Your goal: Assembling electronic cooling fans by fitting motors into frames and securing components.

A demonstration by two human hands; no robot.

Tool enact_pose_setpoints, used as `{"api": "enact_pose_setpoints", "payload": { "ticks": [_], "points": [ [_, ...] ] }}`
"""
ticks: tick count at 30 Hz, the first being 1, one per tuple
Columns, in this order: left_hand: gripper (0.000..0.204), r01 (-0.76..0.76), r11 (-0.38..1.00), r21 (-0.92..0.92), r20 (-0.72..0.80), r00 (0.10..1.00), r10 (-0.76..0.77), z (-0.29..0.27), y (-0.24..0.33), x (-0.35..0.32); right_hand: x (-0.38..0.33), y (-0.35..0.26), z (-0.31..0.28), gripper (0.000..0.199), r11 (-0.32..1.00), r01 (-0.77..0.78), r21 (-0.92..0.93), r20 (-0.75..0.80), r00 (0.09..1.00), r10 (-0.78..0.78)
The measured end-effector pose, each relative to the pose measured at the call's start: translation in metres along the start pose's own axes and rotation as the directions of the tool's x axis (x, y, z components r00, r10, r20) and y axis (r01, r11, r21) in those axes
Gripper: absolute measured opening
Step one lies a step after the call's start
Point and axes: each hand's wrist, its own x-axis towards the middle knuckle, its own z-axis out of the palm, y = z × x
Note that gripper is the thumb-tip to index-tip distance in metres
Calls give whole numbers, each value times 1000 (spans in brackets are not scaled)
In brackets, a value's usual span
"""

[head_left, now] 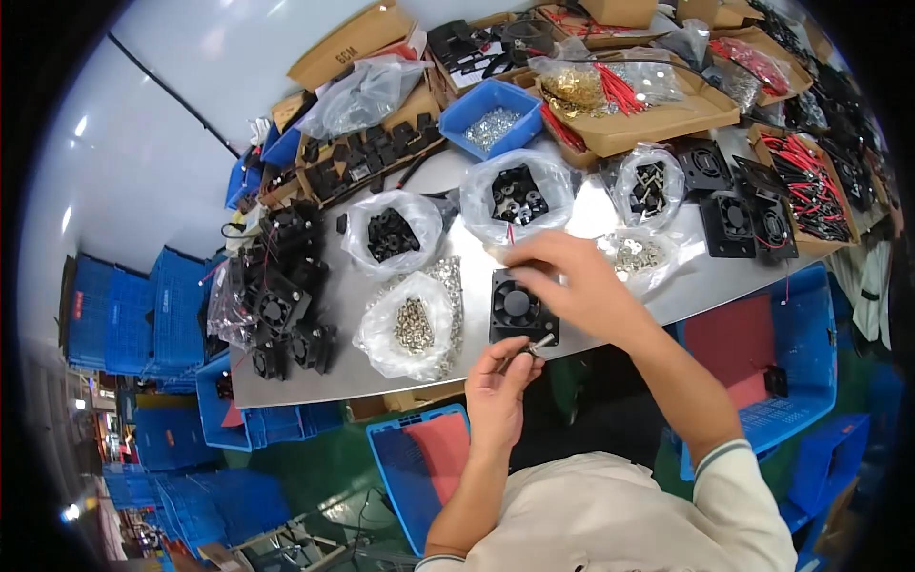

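A black square cooling fan on a black plate [515, 303] lies at the table's front edge, between my two hands. My left hand [499, 383] is closed at the plate's near edge, pinching a small silver rod-like metal part [541, 343]; its exact kind is too small to tell. Over the plate's far right side reaches my right hand [570, 281], fingers bent and pressed together near the far edge. What those fingers hold, if anything, is hidden. Just beyond them stands the bag of black parts with silver pieces [519, 197], where a short red wire [510, 232] shows.
Open bags of brass-coloured nuts [415, 326], black parts [389, 234], screws [649, 188] and washers [637, 255] surround the plate. Black fans pile up at left [276, 307] and right [734, 217]. A blue bin of small metal pieces [491, 122] and cardboard boxes [658, 124] line the back.
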Motion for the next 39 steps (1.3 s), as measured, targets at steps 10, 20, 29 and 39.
{"api": "enact_pose_setpoints", "payload": {
  "ticks": [10,20,29,39],
  "points": [
    [23,-5,999,44,-69,998,8,-20,9,-24,128,26,-10,20,912,143,-384,22,989,-146],
    [22,151,979,-135,198,973,-123,-3,-4,-5,113,79,-5,18,783,116,-611,324,939,114],
    [16,448,709,-544,582,811,-66,65,-31,29,101,4,-59,24,810,-109,576,-142,963,230],
    [26,720,574,-389,447,693,-566,102,-95,-37,105,-55,-128,28,443,309,842,-369,928,54]
  ]
}}
